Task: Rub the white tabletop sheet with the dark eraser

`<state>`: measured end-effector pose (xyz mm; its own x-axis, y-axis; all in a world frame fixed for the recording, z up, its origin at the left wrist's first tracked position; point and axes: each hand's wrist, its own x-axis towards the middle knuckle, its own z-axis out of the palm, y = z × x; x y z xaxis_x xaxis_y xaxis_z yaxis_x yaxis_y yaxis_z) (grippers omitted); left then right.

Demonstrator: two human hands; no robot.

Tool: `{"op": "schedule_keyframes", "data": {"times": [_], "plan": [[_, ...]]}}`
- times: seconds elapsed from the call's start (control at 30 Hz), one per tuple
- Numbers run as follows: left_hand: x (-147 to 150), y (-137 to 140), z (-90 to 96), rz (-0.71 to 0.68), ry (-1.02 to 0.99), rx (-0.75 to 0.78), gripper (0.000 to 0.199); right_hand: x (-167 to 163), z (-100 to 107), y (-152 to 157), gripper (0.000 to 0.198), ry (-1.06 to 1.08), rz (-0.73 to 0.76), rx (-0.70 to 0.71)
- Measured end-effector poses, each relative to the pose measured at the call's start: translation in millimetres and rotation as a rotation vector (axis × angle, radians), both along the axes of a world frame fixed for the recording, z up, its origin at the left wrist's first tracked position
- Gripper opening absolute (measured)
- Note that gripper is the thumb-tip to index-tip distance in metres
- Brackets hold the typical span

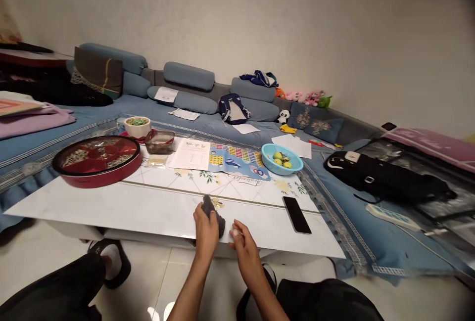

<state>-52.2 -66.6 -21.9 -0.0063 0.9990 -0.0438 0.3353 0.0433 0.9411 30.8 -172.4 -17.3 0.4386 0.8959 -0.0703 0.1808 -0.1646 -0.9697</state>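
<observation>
My left hand (207,224) is closed round a small dark grey item (221,224) that looks like soft folded cloth, perhaps a sock. One end sticks up past the fingers and the other hangs out on the right, just above the table's front edge. A short gap to the right, my right hand (243,242) is held with its fingers loosely bent and apart, and nothing shows in it. Below both hands is the white table (156,207) with a printed floral cover. A black phone (296,215) lies face up to the right of my right hand.
On the table stand a round red lidded tray (97,175), a brown clear box (160,143), a white cup (137,127), printed sheets (191,154) and a blue basket (293,167) with yellow-green fruit. Behind are a blue sofa (148,107) and a backpack (233,108); a black bag (389,177) lies right.
</observation>
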Motion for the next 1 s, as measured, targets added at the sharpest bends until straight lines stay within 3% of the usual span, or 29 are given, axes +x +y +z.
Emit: {"op": "schedule_keyframes", "data": {"times": [0.07,0.2,0.27,0.37,0.43,0.5,0.6,0.67,0.73,0.83,0.9,1.0], "plan": [[5,-30,-8.3,-0.11,-0.157,-0.002,0.057,0,5,-6,0.076,-0.036,0.028,0.031],[15,-86,-7.1,-0.568,-0.305,-0.091,0.069,37,9,-18,0.068,-0.022,-0.049,0.103],[8,-100,1.8,-0.755,-0.234,-0.104,0.076,76,11,-19,0.063,-0.132,-0.182,0.076],[-23,-111,9.0,-0.969,-0.048,-0.028,0.075,128,8,-10,0.056,-0.559,-0.372,-0.023],[-49,-117,7.0,-1.058,0.072,0.031,0.069,136,-1,2,0.051,-0.736,-0.402,-0.06],[-71,-121,3.1,-1.119,0.162,0.076,0.065,120,-16,16,0.044,-0.786,-0.378,-0.064],[-94,-115,2.7,-1.167,0.236,0.144,0.06,84,-32,36,0.037,-0.848,-0.259,-0.048],[-108,-102,7.4,-1.202,0.268,0.206,0.056,79,-31,46,0.031,-0.869,-0.174,-0.044],[-122,-83,12.7,-1.27,0.334,0.275,0.047,96,-22,55,0.024,-0.882,-0.183,-0.056],[-142,-55,11.1,-1.356,0.529,0.378,0.031,130,-10,65,0.026,-0.902,-0.348,-0.096],[-147,-42,-2.3,-1.385,0.669,0.453,0.03,138,-14,72,0.028,-0.911,-0.43,-0.115],[-136,-33,-42.3,-1.48,0.86,0.558,0.031,128,-32,85,0.022,-0.923,-0.393,-0.083]]}}
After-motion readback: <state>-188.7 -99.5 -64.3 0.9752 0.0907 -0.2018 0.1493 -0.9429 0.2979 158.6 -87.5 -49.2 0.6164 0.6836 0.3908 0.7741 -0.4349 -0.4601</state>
